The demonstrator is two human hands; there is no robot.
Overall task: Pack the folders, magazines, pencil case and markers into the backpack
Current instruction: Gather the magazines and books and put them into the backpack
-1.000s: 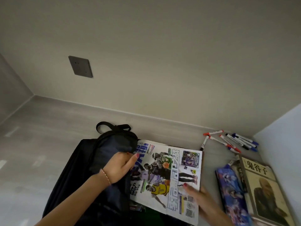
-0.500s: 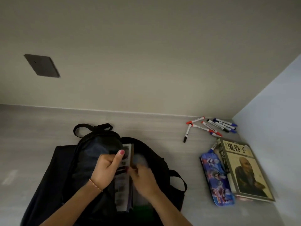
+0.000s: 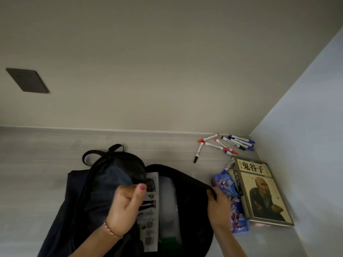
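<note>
Two hands at the mouth of a black backpack [image 3: 193, 216], lying flat on a pale grey surface [image 3: 46, 154] and spread wide. Left hand [image 3: 126, 208] curled round the raised front flap, thumb pressed over the fabric edge, beaded bracelet at the wrist. Right hand [image 3: 220, 203] gripping the opposite rim, fingers hooked over the black edge and pulling it toward the right. Between them, standing on edge inside the open compartment, a magazine [image 3: 151, 206] with its printed cover facing right, and beside it something pale and translucent with a green patch near the bottom, too blurred to name. Just right of the right hand, touching or nearly touching the bag's rim, a blue printed pencil case [image 3: 235, 216] flat on the surface, partly hidden by the wrist. Against its right side, a stack of books or magazines topped by a tan cover [image 3: 259, 191] with a seated figure, close to the right wall [image 3: 306, 145]. Farther back, near the corner, a loose scatter of markers [image 3: 224, 144] with red, blue and black caps, well apart from the bag. Open grey surface left of and behind the backpack up to the back wall, with a dark square plate [image 3: 27, 80] mounted on it.
</note>
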